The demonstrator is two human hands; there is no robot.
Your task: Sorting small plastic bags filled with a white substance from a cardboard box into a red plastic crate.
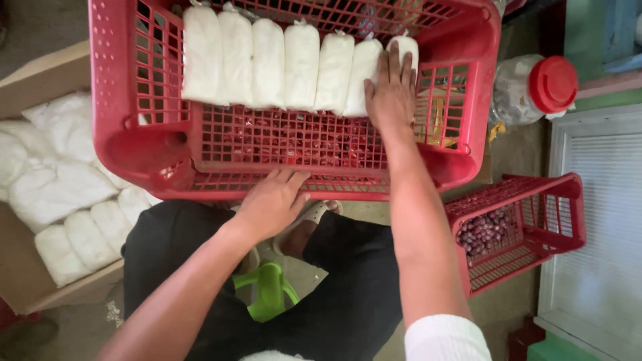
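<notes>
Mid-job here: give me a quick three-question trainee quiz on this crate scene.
1. True or false: the right hand lies flat on the white bags in the red crate.
2. Where does the left hand rest?
A) crate's near rim
B) red-lidded jar
C) cardboard box
3. What does the cardboard box on the left hold?

Key:
1. True.
2. A.
3. More white bags.

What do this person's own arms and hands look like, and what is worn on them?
Both forearms are bare, and so are the left hand and the right hand: no gloves, and no watch or rings that I can make out. A white ribbed sleeve covers the right upper arm. No sleeve shows on the left arm within the frame.
</notes>
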